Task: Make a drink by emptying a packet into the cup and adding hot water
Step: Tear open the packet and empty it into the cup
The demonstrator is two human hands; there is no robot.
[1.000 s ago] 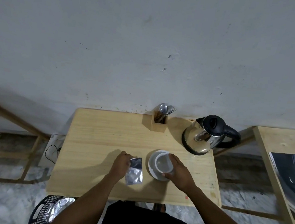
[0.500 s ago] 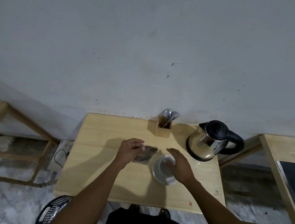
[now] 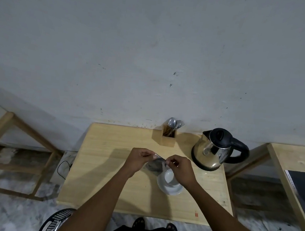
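Note:
A small silver foil packet (image 3: 155, 165) hangs between both hands above the wooden table (image 3: 106, 166). My left hand (image 3: 137, 160) pinches its top left corner and my right hand (image 3: 181, 168) pinches its top right corner. Just below the right hand, a white cup (image 3: 168, 176) stands on a white saucer (image 3: 171, 189); the hand hides part of the cup's rim. A steel electric kettle (image 3: 211, 151) with a black lid and handle stands at the table's back right.
A wooden holder with spoons and a fork (image 3: 168, 135) stands at the back edge by the wall. A black mesh basket (image 3: 55, 221) sits on the floor at the front left. Another wooden table (image 3: 295, 164) is to the right, and a wooden frame (image 3: 16, 140) to the left.
My right hand left the cup and took hold of the packet's top edge. My left hand lifted the packet off the table and brought it up beside the cup.

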